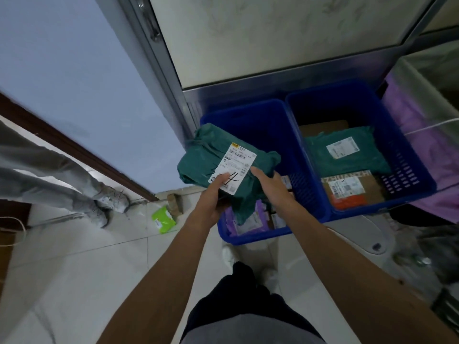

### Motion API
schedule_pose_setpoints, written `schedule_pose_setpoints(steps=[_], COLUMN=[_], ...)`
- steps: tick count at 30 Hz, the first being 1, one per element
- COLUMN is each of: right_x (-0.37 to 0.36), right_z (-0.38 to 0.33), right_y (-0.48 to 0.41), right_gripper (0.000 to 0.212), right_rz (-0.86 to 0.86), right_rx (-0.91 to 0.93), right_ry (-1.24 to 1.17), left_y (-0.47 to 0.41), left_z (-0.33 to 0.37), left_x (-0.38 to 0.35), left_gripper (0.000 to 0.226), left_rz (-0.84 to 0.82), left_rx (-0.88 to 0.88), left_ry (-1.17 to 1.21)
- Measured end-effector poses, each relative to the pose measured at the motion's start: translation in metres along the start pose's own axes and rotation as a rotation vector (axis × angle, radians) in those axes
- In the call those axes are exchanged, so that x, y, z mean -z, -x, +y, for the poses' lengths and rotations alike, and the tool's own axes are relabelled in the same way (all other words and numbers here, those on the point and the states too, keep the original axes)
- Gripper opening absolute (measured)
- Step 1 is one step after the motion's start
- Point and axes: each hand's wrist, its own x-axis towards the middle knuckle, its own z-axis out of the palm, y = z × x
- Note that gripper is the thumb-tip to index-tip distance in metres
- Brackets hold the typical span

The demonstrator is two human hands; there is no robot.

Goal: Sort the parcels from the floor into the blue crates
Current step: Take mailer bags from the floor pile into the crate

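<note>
Left of centre a lime-green parcel [164,218] lies on the floor [74,269]. Mid-frame the left hand [211,203] pinches the dark green parcel [203,157], thumb on its label [239,162]; the right hand [270,186] grips its right edge above the nearer blue crate [250,238]. Misreading the label risks the wrong crate; loose plastic may slip

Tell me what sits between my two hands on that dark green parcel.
A white label on the parcel, marked by pen, sits between the left hand and right hand, as the head view shows.
</note>
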Motion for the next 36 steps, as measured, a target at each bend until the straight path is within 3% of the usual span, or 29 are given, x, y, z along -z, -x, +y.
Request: schedule_pose_setpoints(steps=[4,7,10,13,16,18,20,22,26,29,33,36], right_x=[-0.002,0.005,0.012,0.019,0.024,0.025,0.022,0.021,0.026,0.034,0.033,0.026], right_z=[-0.002,-0.019,-0.033,-0.043,-0.042,-0.039,-0.037,-0.035,-0.021,-0.005,0.028,0.053], right_y=[-0.016,-0.03,-0.052,-0.076,-0.108,-0.127,-0.145,-0.168,-0.223,-0.262,-0.312,-0.346], right_gripper=[0.084,0.101,0.101,0.082,0.078,0.072,0.057,0.042,0.044,0.036,0.015,0.02], right_rz=[-0.01,0.001,0.081,0.116,0.101,0.076,0.038,-0.019,-0.125,-0.182,-0.14,-0.174], right_rx=[0.009,-0.023,-0.008,-0.007,-0.045,-0.07,-0.1,-0.13,-0.199,-0.249,-0.285,-0.255], right_ry=[-0.154,-0.163,-0.112,-0.076,-0.046,-0.013,0.027,0.05,0.085,0.09,0.09,0.167], left_y=[-0.014,-0.031,-0.058,-0.09,-0.127,-0.152,-0.171,-0.183,-0.225,-0.255,-0.302,-0.331], left_z=[-0.002,0.003,0.015,0.03,0.042,0.049,0.051,0.051,0.038,0.021,-0.002,-0.026], left_x=[-0.01,-0.015,-0.014,-0.004,0.014,0.028,0.035,0.032,0.023,0.018,0.015,0.018], left_gripper=[0.029,0.042,0.049,0.045,0.034,0.052,0.068,0.054,0.045,0.059,0.07,0.071], left_rz=[-0.098,-0.094,-0.126,-0.075,0.112,0.223,0.237,0.2,0.163,0.214,0.348,0.451], left_rx=[0.036,0.098,0.131,0.103,0.015,-0.101,-0.142,-0.157,-0.124,-0.054,-0.101,-0.134], left_ry=[-0.042,-0.127,-0.199,-0.2,-0.345,-0.534,-0.757,-0.883,-0.963,-1.003,-1.058,-1.157])
